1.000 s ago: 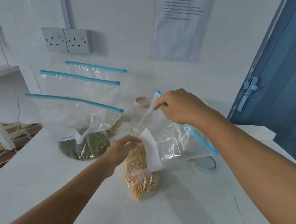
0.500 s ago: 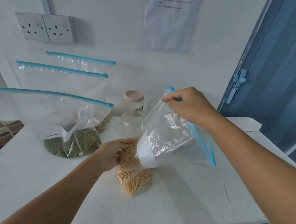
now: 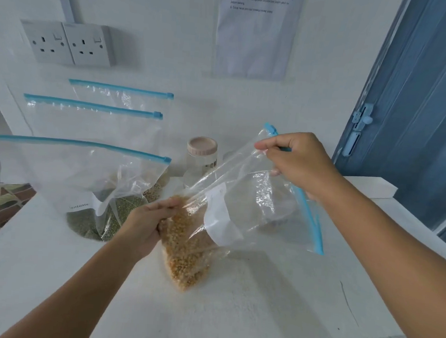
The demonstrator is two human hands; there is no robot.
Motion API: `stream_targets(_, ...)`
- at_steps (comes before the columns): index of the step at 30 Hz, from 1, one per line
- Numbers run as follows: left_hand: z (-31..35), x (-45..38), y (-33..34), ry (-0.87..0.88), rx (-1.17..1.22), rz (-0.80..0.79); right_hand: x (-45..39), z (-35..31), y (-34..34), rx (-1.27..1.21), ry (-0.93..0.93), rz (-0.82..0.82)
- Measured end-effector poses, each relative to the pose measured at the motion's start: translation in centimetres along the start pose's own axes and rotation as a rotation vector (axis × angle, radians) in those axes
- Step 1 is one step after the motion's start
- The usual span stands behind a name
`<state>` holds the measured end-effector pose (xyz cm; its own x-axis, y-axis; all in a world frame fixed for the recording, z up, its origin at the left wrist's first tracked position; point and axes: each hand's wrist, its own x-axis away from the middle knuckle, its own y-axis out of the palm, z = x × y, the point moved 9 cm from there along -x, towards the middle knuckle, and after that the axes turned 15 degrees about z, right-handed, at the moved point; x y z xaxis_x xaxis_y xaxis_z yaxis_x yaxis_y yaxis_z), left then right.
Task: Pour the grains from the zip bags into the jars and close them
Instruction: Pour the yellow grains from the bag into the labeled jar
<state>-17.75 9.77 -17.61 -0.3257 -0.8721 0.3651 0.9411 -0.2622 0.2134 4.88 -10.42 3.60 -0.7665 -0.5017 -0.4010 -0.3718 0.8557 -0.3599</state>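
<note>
Sagging clear zip bag, yellow grains bunched low, blue zipper

Bare table lay open in front and to the right. Three upright zip bags blocked the left rear; a lidded jar stood just behind the held bag, wall close behind.

There are 4 zip bags: 1 with yellow grains, 1 with green grains, and 2 more bags standing behind it. I count 1 jar with a lid clearly; other jars behind the plastic cannot be counted. There are 2 hands, 2 wall sockets, 1 paper sheet, 1 table.
</note>
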Motion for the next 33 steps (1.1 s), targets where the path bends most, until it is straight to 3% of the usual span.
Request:
stream_targets(7, 5.5, 0.9, -1.3, 0.25, -0.115, 0.053, 0.7, 1.9, -0.8, -0.11, 0.051, 0.048)
stream_targets(21, 5.7, 3.9, 1.7, 0.53, -0.29, 0.034, 3.2, 8.3, -3.0, -0.289, 0.199, 0.157)
stream_targets(28, 4.9, 3.2, 0.2, 0.369, -0.087, 0.009, 3.7, 9.6, -2.3, -0.334, 0.208, 0.176)
stream_targets(33, 5.0, 2.3, -0.5, 0.3, -0.097, 0.099, 3.5, 9.9, -2.3, -0.329, 0.197, 0.22)
